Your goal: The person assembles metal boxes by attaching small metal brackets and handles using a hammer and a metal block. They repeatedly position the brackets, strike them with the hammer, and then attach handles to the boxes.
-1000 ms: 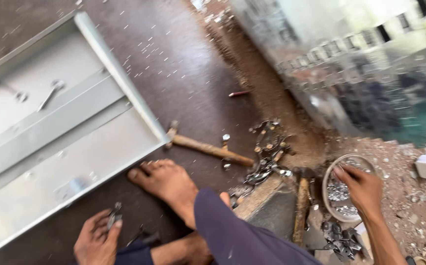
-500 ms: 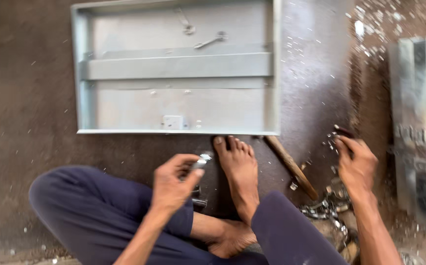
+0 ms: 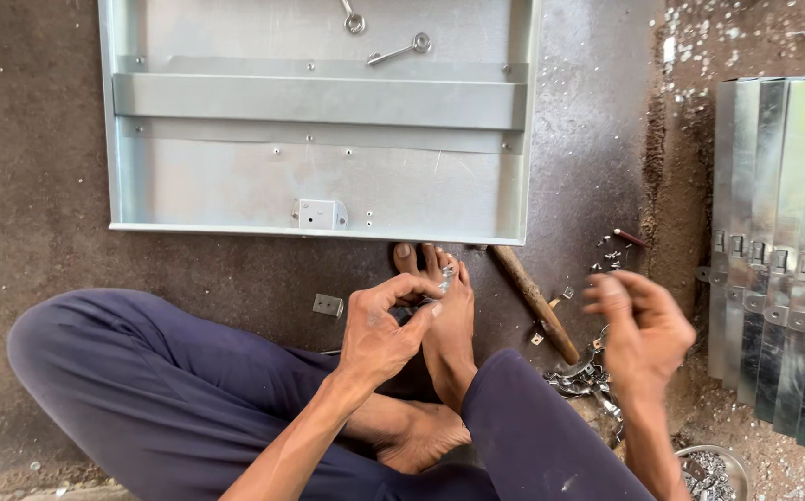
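Galvanised sheet-metal panel lies flat on the brown floor, two spanners resting near its far edge. Just short of its near rim, a seated person's left hand pinches a small metal fitting above a bare foot; the right hand, blurred, its grip unreadable, hovers beside a wooden-handled hammer and scattered hardware

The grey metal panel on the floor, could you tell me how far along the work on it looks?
Done: the metal panel already carries a cross rail, rivets and a small catch block.
In hand: the left hand pinches a small metal fitting above the foot, while the right hand, blurred, hovers over loose hardware.
Left: a small bracket lies unfixed on the floor, and two spanners rest on the panel.
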